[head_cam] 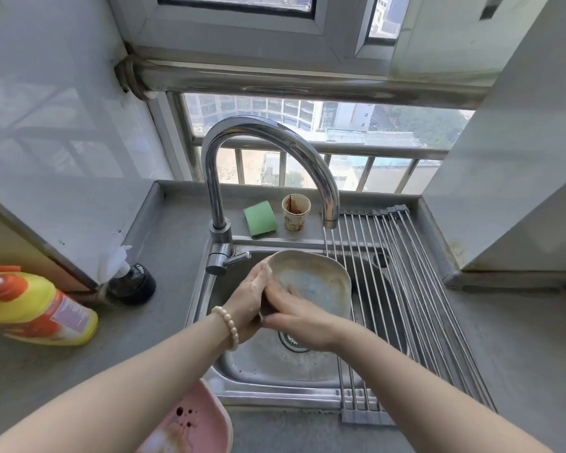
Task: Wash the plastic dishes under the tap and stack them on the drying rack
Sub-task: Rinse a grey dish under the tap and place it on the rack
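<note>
A pale blue-grey plastic dish (321, 282) with a cream rim is tilted over the steel sink (268, 364), below and left of the tap's spout (330, 220). My left hand (249, 299), with a bead bracelet at the wrist, grips the dish's left edge. My right hand (294, 312) lies across the dish's lower left part, fingers pressed on its inner face over something dark that I cannot make out. No water stream is visible. A pink dish (190, 423) with dark stains sits at the counter's near edge. The roll-up drying rack (406, 289) spans the sink's right side and holds nothing.
A green sponge (260, 219) and a stained paper cup (295, 212) stand on the ledge behind the sink. A yellow detergent bottle (36, 308) lies on the left counter beside a dark bottle (131, 282). The tap lever (239, 258) points right. A window is behind.
</note>
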`<state>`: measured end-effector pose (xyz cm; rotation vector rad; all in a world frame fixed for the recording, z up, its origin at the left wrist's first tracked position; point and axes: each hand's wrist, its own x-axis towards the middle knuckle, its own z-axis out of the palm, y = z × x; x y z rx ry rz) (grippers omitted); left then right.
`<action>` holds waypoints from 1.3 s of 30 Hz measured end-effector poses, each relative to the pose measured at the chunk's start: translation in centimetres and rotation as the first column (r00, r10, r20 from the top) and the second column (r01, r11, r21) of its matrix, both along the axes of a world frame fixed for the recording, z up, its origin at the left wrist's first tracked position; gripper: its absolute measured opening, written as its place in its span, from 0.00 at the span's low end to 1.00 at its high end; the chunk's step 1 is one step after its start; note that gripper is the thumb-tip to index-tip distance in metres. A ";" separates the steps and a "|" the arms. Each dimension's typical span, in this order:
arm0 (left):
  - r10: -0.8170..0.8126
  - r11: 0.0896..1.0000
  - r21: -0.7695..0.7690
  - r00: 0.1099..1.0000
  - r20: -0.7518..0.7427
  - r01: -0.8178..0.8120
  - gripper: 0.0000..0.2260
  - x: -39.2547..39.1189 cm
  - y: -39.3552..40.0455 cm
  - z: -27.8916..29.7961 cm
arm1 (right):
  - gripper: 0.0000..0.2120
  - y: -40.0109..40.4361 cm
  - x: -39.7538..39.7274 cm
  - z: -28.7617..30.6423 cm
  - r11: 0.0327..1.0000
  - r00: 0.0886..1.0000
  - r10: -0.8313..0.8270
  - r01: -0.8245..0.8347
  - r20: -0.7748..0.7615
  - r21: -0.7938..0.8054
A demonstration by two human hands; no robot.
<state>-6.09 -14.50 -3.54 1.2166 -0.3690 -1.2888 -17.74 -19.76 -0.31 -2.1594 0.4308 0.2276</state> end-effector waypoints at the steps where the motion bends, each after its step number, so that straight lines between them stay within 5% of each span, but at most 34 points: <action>1: 0.036 0.999 -0.020 0.999 0.032 -0.036 0.13 0.1 -0.1 -0.1 | 0.37 0.2 -0.7 0.1 0.997 0.995 0.079 -0.080 -0.054 -0.023; 4: 0.086 0.996 -0.034 0.971 0.224 -0.080 0.10 1.3 -0.4 -0.1 | 0.28 0.3 -2.9 -0.3 0.967 0.979 0.155 -0.178 -0.135 -0.180; 7: 0.049 0.996 0.041 0.838 0.543 -0.085 0.09 2.7 -0.4 -0.9 | 0.25 -2.0 -4.8 -0.9 0.895 0.978 0.119 -0.181 -0.174 -0.407; 9: -0.027 0.991 0.119 0.776 0.630 -0.062 0.09 3.0 -0.4 -1.9 | 0.29 -2.8 -5.5 -1.9 0.784 0.997 0.073 -0.074 -0.026 -0.617; 11: -0.116 0.981 0.191 0.739 0.664 -0.017 0.12 2.6 -0.6 -2.7 | 0.22 -3.2 -5.9 -3.7 0.676 0.954 -0.066 0.258 0.293 -0.690; 13: -0.168 0.971 0.240 0.700 0.694 -0.005 0.11 2.3 -0.9 -3.3 | 0.05 -3.0 -5.4 -4.8 0.658 0.818 -0.331 0.558 0.471 -0.506; 14: -0.179 0.965 0.261 0.692 0.699 -0.014 0.11 2.3 -1.0 -3.5 | 0.07 -2.9 -5.0 -4.8 0.634 0.730 -0.515 0.677 0.449 -0.373; 16: -0.193 0.955 0.295 0.670 0.716 -0.040 0.11 2.6 -1.0 -3.7 | 0.19 -3.2 -4.6 -5.3 0.597 0.597 -0.785 0.800 0.163 -0.055; 18: -0.226 0.944 0.326 0.631 0.742 -0.047 0.13 2.8 -0.8 -3.7 | 0.10 -3.4 -3.8 -5.6 0.493 0.509 -0.860 0.848 -0.039 0.193; 21: -0.318 0.917 0.398 0.593 0.739 -0.004 0.17 3.2 -1.2 -2.9 | 0.08 -3.4 -3.2 -5.8 0.495 0.505 -0.862 0.857 -0.038 0.143; 25: -0.434 0.852 0.518 0.660 0.613 0.078 0.23 4.6 -1.7 -1.4 | 0.09 -4.0 -3.1 -5.7 0.454 0.464 -0.884 0.881 -0.057 0.135; 28: -0.564 0.805 0.594 0.343 0.751 0.023 0.23 6.0 -2.2 -0.9 | 0.09 -4.7 -3.0 -6.0 0.443 0.457 -0.886 0.884 -0.079 0.148; 30: -0.574 0.803 0.596 0.252 0.779 -0.016 0.23 6.6 -2.8 -0.6 | 0.08 -5.0 -3.0 -5.8 0.439 0.453 -0.888 0.886 -0.076 0.148; 35: -0.559 0.751 0.656 0.602 0.570 0.076 0.20 6.9 -3.4 0.7 | 0.07 -5.5 -2.6 -5.6 0.433 0.452 -0.889 0.882 -0.075 0.188; 39: -0.546 0.757 0.648 0.623 0.560 0.080 0.20 7.0 -2.0 0.4 | 0.08 -5.6 -2.7 -5.8 0.448 0.472 -0.878 0.869 -0.076 0.211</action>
